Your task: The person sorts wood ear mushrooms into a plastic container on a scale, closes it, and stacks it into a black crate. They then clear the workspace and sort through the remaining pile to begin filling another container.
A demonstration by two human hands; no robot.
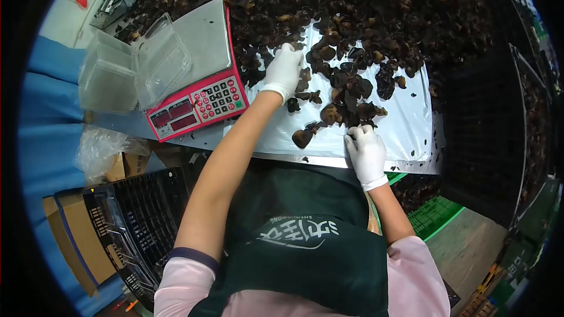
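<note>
Both my hands wear white gloves. My left hand (284,71) is over the white sheet beside the scale, its fingers curled together among dark wood ear mushrooms. Whatever its fingertips hold is hidden. My right hand (368,154) rests near the front edge of the table, fingers bent and closed at the near end of a loose group of wood ear mushrooms (351,88). Its fingertips pinch at a dark piece there. One separate wood ear mushroom (302,138) lies on the white sheet (405,135) between my hands, nearer the edge.
A large heap of wood ear mushrooms (352,0) covers the back. At the left stands a red digital scale (220,100) with a clear plastic box (164,61) on its plate. Stacked clear containers (108,73) sit beside it. Black crates (482,141) rise at the right.
</note>
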